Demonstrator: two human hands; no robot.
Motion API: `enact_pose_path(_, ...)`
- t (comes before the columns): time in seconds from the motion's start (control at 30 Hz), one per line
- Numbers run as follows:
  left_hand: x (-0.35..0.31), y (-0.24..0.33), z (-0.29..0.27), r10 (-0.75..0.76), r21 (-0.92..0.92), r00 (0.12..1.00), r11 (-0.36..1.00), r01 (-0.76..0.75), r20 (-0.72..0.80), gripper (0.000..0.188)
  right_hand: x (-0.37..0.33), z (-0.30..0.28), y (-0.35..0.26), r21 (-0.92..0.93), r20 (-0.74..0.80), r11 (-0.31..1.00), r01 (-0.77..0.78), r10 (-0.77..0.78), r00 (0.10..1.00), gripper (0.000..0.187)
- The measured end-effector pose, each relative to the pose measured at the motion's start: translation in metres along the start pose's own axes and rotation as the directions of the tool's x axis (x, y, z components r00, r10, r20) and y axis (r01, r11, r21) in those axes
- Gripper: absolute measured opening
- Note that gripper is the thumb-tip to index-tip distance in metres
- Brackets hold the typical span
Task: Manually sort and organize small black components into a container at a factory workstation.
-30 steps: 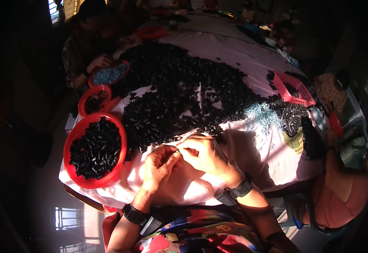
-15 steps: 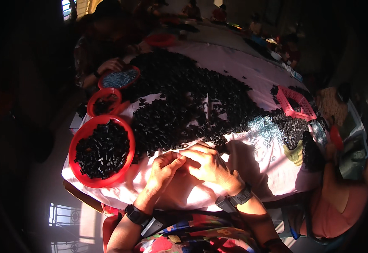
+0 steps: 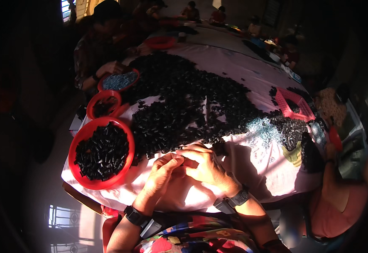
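Observation:
My left hand (image 3: 159, 172) and my right hand (image 3: 207, 168) meet over the near edge of the pink-covered table (image 3: 247, 185). Both have their thumbs and fingers pinched together, fingertips touching. Whatever small thing lies between them is hidden by the fingers. Just beyond my hands spreads a wide heap of small black tube-like pieces (image 3: 163, 124). To the left of my left hand stands a large red basin (image 3: 103, 184), filled with similar black pieces (image 3: 102, 154).
Behind the basin sit a smaller red bowl (image 3: 119, 102) and another holding bluish clear pieces (image 3: 120, 80), where a co-worker's hand (image 3: 113, 67) reaches. On the right are clear pieces (image 3: 263, 130), a pink basket (image 3: 283, 104), a yellow-green cloth or bag (image 3: 292, 155) and a seated person's sleeve (image 3: 335, 211).
My hands stay almost in place, with a slight shift of the fingers. The co-worker's hand at the far left bowl has moved a little to the right.

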State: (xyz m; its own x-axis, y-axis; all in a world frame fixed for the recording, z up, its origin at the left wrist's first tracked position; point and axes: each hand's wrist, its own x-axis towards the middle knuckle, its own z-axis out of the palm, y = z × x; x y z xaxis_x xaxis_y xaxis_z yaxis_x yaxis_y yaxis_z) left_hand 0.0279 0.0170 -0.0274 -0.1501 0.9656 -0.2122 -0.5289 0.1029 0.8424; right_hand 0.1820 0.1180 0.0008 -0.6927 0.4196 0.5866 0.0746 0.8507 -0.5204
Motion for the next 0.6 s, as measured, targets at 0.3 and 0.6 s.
enact_pose_path(0.3, 0.004, -0.007, -0.005, -0.028, -0.151, 0.958, 0.986, 0.073, 0.285, 0.035, 0.001, -0.006, 0.001, -0.054, -0.055, 0.999, 0.000, -0.003, 0.999, 0.035)
enact_pose_path(0.6, 0.007, -0.012, -0.007, -0.047, -0.136, 0.962, 0.987, 0.086, 0.268, 0.035, -0.001, -0.007, -0.001, -0.042, 0.014, 0.999, -0.013, 0.013, 1.000, 0.032)
